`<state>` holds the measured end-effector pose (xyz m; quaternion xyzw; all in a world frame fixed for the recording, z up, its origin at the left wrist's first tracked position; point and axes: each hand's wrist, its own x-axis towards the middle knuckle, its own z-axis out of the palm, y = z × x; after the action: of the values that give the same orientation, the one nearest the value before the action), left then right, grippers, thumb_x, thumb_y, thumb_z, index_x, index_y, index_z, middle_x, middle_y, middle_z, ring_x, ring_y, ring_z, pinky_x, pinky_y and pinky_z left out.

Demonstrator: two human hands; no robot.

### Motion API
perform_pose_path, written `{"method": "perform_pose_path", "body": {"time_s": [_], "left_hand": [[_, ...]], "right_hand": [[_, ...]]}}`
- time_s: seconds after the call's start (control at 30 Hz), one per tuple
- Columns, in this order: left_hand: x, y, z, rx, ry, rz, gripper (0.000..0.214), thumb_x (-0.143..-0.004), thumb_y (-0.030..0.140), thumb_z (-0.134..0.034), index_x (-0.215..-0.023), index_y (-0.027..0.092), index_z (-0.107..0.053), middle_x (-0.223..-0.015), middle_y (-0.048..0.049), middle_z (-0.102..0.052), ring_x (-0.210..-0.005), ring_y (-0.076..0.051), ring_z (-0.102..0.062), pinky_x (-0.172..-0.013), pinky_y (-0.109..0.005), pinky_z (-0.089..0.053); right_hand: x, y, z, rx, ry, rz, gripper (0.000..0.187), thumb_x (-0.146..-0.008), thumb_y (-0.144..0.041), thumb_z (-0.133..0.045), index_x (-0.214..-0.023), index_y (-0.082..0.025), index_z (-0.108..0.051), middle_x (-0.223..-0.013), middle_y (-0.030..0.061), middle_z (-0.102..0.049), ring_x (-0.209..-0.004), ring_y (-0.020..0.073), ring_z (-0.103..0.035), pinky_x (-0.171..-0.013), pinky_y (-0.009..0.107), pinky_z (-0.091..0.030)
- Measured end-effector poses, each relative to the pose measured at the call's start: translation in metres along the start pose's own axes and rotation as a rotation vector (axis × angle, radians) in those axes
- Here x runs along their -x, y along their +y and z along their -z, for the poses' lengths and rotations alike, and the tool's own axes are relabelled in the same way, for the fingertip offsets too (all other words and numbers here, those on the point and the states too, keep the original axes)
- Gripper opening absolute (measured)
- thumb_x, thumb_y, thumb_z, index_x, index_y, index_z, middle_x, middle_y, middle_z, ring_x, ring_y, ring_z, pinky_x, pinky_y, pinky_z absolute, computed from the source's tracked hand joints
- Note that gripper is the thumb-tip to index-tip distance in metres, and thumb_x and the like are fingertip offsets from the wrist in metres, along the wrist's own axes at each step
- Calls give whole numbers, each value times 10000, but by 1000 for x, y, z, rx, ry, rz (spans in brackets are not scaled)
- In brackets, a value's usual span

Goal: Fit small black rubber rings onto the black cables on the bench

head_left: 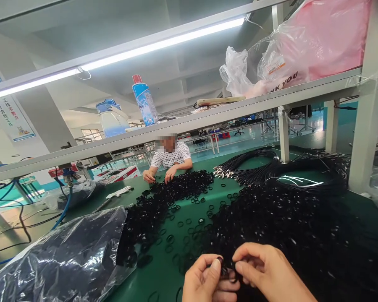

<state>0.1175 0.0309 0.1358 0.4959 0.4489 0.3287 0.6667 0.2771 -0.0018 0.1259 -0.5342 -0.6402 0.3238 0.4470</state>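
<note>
Some black rings [223, 267] pinched in left hand [206, 277]; right hand [264, 264] beside, grip unclear.

At lower centre, the bottom edge is cutting off the left hand [204, 279] and the forearm [295, 286] of the right hand [261, 264]. The fingers [212, 272] are partly covering black rings [223, 268]; blur is obscuring their number. At lower right, the ring pile [274, 226] is merging into darkness, individual rings being indistinguishable. The left and bottom edges are cropping the plastic bag [63, 247]. At upper right, the top edge is cropping the pink bag [330, 42]. The counter [165, 274] is concealing the lower body of the co-worker [172, 160].
</note>
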Motion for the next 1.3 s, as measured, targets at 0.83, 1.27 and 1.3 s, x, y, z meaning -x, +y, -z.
{"method": "perform_pose_path", "body": {"time_s": [0.83, 1.27, 1.3], "left_hand": [[10, 0, 10, -477, 262, -340, 372, -696, 617, -446, -745, 270, -573, -731, 91, -533, -662, 73, -415, -592, -34, -285], [21, 16, 13, -581, 207, -277, 193, -665, 485, -605, -748, 319, -659, -836, 113, -632, -796, 53, -559, -701, -11, -391], [21, 16, 12, -601, 189, -268, 160, -656, 452, -630, -736, 317, -661, -808, 105, -621, -774, 54, -550, -698, -14, -389]], "right_hand": [[23, -4, -7, 595, -111, 200, 216, -861, -171, -421, -876, -283, -605, -870, -53, -566, -872, 103, -466, -809, 287, -327], [21, 2, 5, 553, -98, 130, 207, -789, -131, -466, -848, -264, -613, -878, -73, -588, -863, 72, -502, -781, 230, -293], [21, 1, 10, 593, -85, 132, 240, -801, -138, -462, -905, -290, -616, -910, -68, -589, -884, 84, -510, -796, 240, -299]]}}
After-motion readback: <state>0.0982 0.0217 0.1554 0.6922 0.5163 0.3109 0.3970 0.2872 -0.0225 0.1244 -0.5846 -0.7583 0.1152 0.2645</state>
